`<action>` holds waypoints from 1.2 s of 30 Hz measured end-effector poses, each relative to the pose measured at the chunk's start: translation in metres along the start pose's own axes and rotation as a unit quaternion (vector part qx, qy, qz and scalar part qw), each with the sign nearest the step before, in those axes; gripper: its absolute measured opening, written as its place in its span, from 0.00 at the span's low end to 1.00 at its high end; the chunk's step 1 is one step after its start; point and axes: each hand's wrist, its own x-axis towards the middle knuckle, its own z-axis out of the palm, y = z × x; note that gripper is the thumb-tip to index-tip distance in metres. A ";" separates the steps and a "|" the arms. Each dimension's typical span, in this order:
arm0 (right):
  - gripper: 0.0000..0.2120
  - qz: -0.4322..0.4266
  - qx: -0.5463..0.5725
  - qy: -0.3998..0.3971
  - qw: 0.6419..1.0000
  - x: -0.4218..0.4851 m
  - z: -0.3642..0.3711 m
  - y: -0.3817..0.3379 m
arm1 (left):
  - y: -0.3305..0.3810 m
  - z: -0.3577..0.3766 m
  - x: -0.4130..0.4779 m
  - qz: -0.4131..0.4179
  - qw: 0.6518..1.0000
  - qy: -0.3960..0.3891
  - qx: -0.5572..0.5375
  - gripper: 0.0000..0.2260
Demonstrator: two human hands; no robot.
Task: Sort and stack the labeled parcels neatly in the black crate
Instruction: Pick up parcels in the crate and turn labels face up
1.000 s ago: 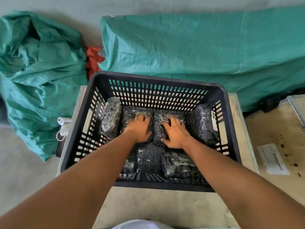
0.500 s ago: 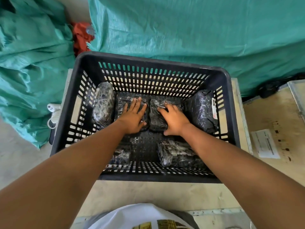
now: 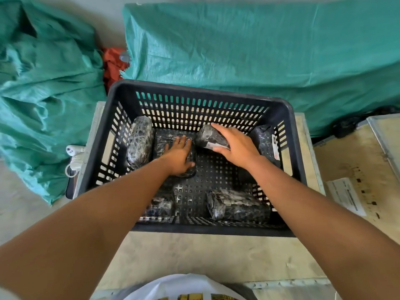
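The black slotted crate (image 3: pixel 201 89) stands on a wooden box and holds several parcels wrapped in shiny black film. My right hand (image 3: pixel 237 146) grips one parcel (image 3: pixel 208 137) and holds it tilted above the crate floor near the back wall. My left hand (image 3: pixel 178 155) lies flat, fingers spread, on a parcel (image 3: pixel 167 137) that rests on the floor at the back. One parcel (image 3: pixel 139 142) stands on edge against the left wall. Another (image 3: pixel 265 139), bearing a white label, leans on the right wall. A long parcel (image 3: pixel 237 205) and a smaller one (image 3: pixel 159 207) lie at the front.
Green woven tarpaulin (image 3: pixel 259 48) covers bulk behind the crate, and a crumpled green sack (image 3: pixel 43 94) lies at the left with red cloth (image 3: pixel 112 63) between them. A white power strip (image 3: pixel 74 155) sits left of the crate. A wooden case with a paper label (image 3: pixel 346 199) is at the right.
My right hand has closed on the parcel it was pressing and lifted it off the crate floor, tilting it. My left hand stays on its parcel. The camera view shifted slightly.
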 end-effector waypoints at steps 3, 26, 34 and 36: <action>0.34 0.039 0.120 -0.023 0.992 0.010 -0.029 0.012 | 0.006 -0.016 -0.002 0.010 0.992 0.046 -0.120 0.41; 0.52 0.096 0.312 -0.026 0.945 -0.006 -0.024 0.002 | 0.024 -0.035 -0.019 0.072 0.907 0.057 -0.411 0.36; 0.58 0.177 0.256 -0.020 0.950 -0.006 0.000 0.001 | 0.045 -0.028 -0.003 0.022 0.956 0.019 -0.292 0.31; 0.57 0.221 0.237 -0.022 0.946 -0.005 0.009 0.000 | 0.057 -0.022 0.004 0.004 0.963 0.014 -0.270 0.30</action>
